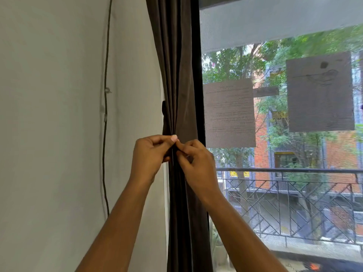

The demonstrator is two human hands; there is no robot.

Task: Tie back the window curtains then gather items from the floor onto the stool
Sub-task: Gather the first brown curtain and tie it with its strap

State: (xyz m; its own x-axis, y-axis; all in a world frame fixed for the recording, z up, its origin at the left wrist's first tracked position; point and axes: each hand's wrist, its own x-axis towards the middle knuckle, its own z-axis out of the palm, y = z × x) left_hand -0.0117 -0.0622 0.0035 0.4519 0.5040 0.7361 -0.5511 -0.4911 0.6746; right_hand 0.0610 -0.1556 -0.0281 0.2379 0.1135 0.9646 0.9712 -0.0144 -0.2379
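My left hand [150, 154] and right hand [196, 160] meet at gathered dark curtain [176, 85] beside window frame [196, 75] — both pinching its bunched waist, fastening tie-back. Tie barely visible. Risk: pinch slips, folds spill loose — curtain falls open. Stool, floor items out of view.

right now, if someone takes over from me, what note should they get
Left hand: pinches the curtain at its gathered waist.
Right hand: pinches the same spot, fingertips meeting the left's.
Curtain: dark, bunched beside the window frame, left of the glass.
Done: curtain drawn aside and gathered.
Left: secure the tie, which is not clearly visible, then move the floor items onto the stool; neither is in view.
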